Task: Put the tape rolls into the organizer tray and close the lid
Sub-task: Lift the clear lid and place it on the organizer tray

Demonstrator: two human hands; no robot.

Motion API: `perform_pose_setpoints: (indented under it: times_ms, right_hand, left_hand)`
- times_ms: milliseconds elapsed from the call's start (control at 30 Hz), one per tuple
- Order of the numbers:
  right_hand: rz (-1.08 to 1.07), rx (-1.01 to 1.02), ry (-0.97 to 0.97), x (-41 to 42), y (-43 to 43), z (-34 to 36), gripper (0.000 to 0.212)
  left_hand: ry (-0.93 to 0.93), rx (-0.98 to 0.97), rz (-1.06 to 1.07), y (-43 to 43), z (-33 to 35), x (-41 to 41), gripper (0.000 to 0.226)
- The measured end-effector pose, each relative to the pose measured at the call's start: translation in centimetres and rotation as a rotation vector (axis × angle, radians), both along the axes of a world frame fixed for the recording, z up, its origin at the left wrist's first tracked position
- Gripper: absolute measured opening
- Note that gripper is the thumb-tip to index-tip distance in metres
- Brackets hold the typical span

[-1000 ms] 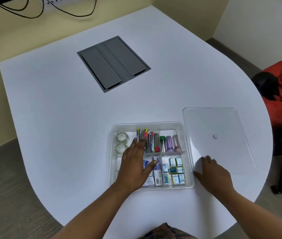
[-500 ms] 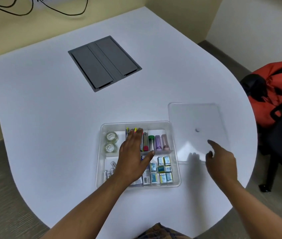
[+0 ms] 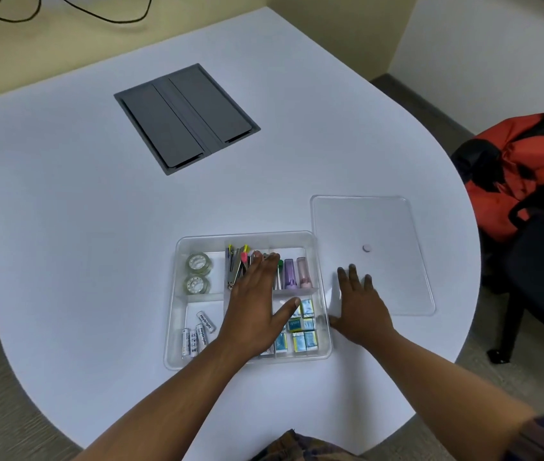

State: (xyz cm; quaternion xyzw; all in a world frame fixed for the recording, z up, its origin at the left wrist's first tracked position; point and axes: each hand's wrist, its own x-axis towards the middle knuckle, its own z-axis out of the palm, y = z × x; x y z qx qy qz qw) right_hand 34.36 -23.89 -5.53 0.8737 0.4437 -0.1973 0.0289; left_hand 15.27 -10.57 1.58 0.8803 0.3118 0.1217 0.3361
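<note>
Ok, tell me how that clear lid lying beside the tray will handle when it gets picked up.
The lid looks thin and see-through, so probably light and a bit flexible. It lies flat on the table, so an edge may be hard to get under; sliding it could help. Its smooth surface looks slippery under the right hand.

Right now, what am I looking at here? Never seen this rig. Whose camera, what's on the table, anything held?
No machine: a person's bare hands, filmed by one wide-angle camera worn on the head, looking down. On the white table sits a clear organizer tray with two tape rolls in its far-left compartment, plus batteries and small boxes. The left hand lies flat over the tray; the right hand rests flat on the clear lid beside it. Neither holds anything.
</note>
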Motion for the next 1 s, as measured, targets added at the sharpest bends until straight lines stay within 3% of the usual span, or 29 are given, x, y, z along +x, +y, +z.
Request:
perform_pose_setpoints:
  times_ms: [200, 400, 567, 700, 900, 1000]
  right_hand:
    - [0.045, -0.080, -0.042, 0.6, 0.2, 0.0, 0.096]
    - [0.364, -0.139, -0.257, 1.2, -0.5, 0.7, 0.063]
    - [0.388, -0.151, -0.447, 1.5, -0.8, 1.7, 0.059]
    - [0.270, -0.001, -0.519, 2.8, 0.0, 5.0, 0.063]
    - [-0.206, 0.641, -0.336, 7.2, 3.0, 11.7, 0.050]
    - [-0.314, 0.824, -0.265, 8.2, 4.4, 15.0, 0.036]
  left_hand:
    - [0.011, -0.020, -0.001, -0.5, -0.5, -1.1, 0.076]
    - [0.005, -0.004, -0.005, -0.8, 0.0, -0.9, 0.078]
    - [-0.026, -0.017, -0.006, -1.1, 0.6, 0.0, 0.075]
    - [-0.042, -0.018, -0.010, -0.7, 0.9, 0.5, 0.074]
    - [-0.068, -0.035, 0.020, 0.6, 2.1, 1.6, 0.076]
    - [-0.107, -0.065, 0.068, 1.8, 3.2, 1.6, 0.077]
